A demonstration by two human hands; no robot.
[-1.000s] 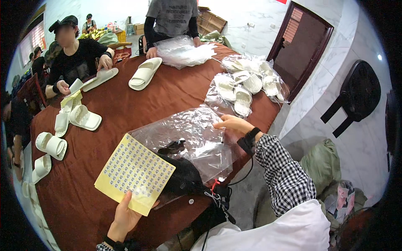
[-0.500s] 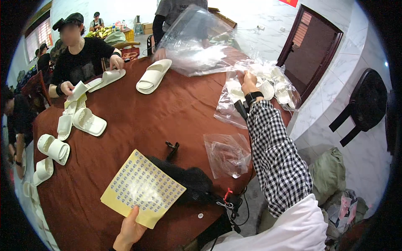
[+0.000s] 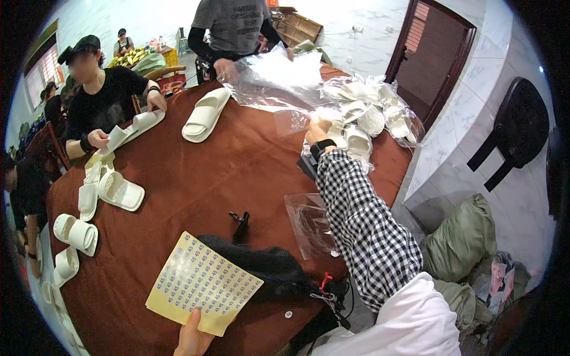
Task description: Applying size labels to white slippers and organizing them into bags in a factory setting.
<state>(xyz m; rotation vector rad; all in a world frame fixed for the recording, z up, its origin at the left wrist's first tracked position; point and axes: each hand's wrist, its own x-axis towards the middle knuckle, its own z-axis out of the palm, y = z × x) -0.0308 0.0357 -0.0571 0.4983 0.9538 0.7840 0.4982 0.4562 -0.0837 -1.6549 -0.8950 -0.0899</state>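
Observation:
My left hand [image 3: 193, 335] is closed on a yellow sheet of small round stickers [image 3: 205, 285], thumb on top, held tilted over the near side of the table. My right hand [image 3: 319, 127] reaches to the far right, its fingers closed on the edge of a clear plastic bag [image 3: 294, 123]. Just beyond it lie several white slippers [image 3: 371, 118] in clear plastic, partly heaped on each other. A lone white slipper [image 3: 205, 115] rests at the table's far middle, apart from both hands.
A brown cloth [image 3: 178, 196] covers the table. White slippers [image 3: 122, 190] line its left edge, where a seated person [image 3: 113, 95] handles some. Across the table, a standing person [image 3: 231, 29] holds clear plastic. A black mesh item [image 3: 261, 264] and a flat clear bag [image 3: 306, 222] lie near me.
My right hand has moved left and slightly nearer, drawing plastic along. The slippers beside it show more. The standing person's plastic has come down lower. My left hand still holds the sticker sheet.

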